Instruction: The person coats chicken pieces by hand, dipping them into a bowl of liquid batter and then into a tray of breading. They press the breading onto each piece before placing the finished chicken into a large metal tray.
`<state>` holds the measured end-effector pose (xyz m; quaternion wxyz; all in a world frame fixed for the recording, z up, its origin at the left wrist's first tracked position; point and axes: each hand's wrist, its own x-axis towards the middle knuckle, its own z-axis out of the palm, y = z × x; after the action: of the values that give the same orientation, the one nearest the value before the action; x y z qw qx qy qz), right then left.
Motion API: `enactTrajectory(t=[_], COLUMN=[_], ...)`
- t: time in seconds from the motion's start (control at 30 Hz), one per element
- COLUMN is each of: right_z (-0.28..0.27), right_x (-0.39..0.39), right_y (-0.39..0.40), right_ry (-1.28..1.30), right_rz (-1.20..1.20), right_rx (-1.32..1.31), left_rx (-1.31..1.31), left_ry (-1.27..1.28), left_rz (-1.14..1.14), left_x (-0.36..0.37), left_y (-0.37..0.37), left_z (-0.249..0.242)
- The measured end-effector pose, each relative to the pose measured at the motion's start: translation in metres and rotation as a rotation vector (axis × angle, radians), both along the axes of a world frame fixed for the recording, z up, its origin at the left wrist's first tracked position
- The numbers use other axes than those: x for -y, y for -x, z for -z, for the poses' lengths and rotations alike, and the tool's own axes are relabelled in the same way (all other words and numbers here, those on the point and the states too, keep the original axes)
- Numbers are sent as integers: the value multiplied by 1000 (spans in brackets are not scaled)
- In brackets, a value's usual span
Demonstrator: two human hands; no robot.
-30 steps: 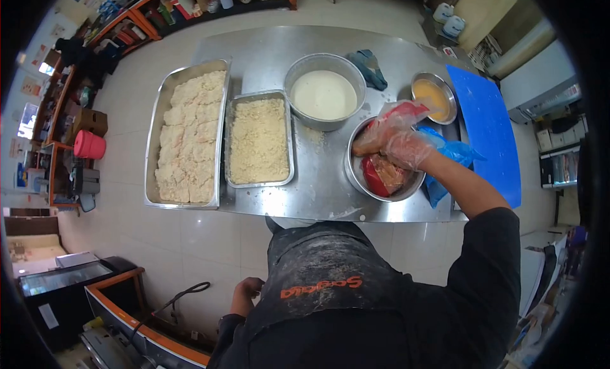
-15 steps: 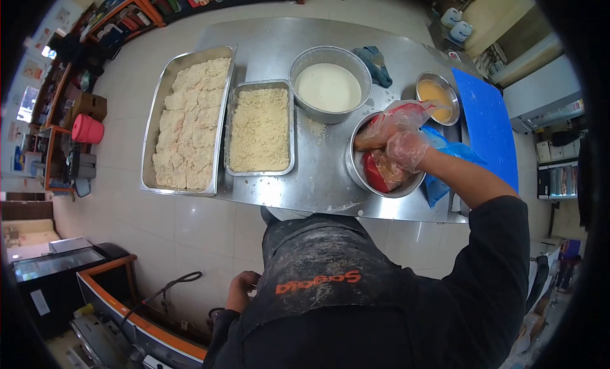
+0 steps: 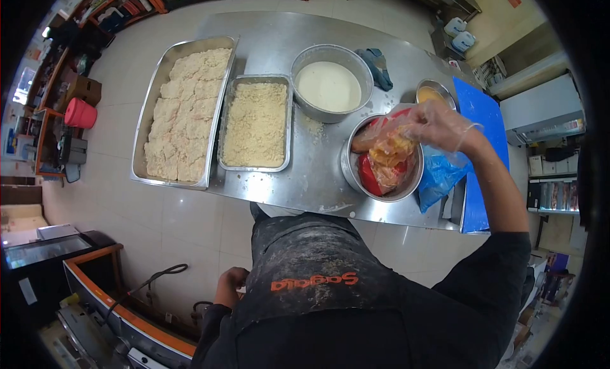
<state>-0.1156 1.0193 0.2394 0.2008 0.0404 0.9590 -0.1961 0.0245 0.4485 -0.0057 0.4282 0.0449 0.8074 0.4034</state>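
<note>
My right hand point(image 3: 438, 124), in a clear plastic glove, is closed on a yellowish, wet-looking food piece point(image 3: 391, 148) over a round metal pot point(image 3: 348, 166). Inside the pot lie red and clear plastic bags point(image 3: 375, 178) with food. Down beside my apron, my left hand point(image 3: 235, 278) hangs with its fingers curled; what it holds, if anything, is hidden. Left of the pot is a larger round pan of white liquid point(image 3: 328, 86). Behind my right hand, a metal bowl point(image 3: 451, 97) holds orange-yellow liquid.
A long tray of coated pieces point(image 3: 184, 115) and a smaller tray of crumbs point(image 3: 256, 124) stand at the left. A dark cloth point(image 3: 376, 67) lies behind the pot. On the right are a blue board point(image 3: 483, 147) and a blue plastic bag point(image 3: 438, 175).
My right hand has come up and right from inside the pot, and a yellowish piece now shows in its fingers. The view has shifted slightly.
</note>
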Motion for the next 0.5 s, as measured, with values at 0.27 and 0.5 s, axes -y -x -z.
enactTrajectory(t=[0.27, 0.5], right_z=[-35, 109], right_x=[50, 48], right_y=[92, 218], right_ry=[47, -205], right_rz=[271, 46], right_rx=[-217, -169], left_rx=[814, 754], left_ry=[362, 300], left_rz=[-20, 127], left_x=[68, 84], left_y=[24, 64], left_z=[186, 143])
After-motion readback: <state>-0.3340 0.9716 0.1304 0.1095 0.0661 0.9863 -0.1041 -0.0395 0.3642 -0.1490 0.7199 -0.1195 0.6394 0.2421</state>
